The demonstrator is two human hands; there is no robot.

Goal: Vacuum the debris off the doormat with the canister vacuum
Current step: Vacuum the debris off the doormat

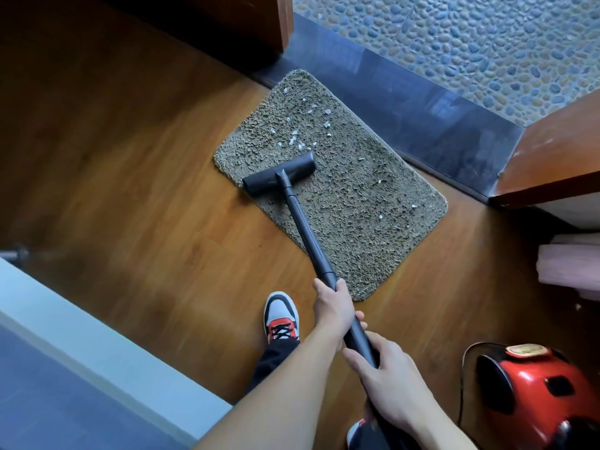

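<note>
A shaggy olive-brown doormat lies on the wooden floor by a dark threshold. White debris bits are scattered over its far left part, with a few more near its right edge. The black vacuum floor head rests on the mat's left side, just below the debris cluster. Its black wand runs back toward me. My left hand grips the wand higher up, and my right hand grips it lower, closer to my body. The red canister vacuum sits on the floor at the lower right.
A dark stone threshold and a pebble-patterned surface lie beyond the mat. Wooden door panels stand at top left and right. My sneaker is planted left of the wand. A pale ledge fills the lower left.
</note>
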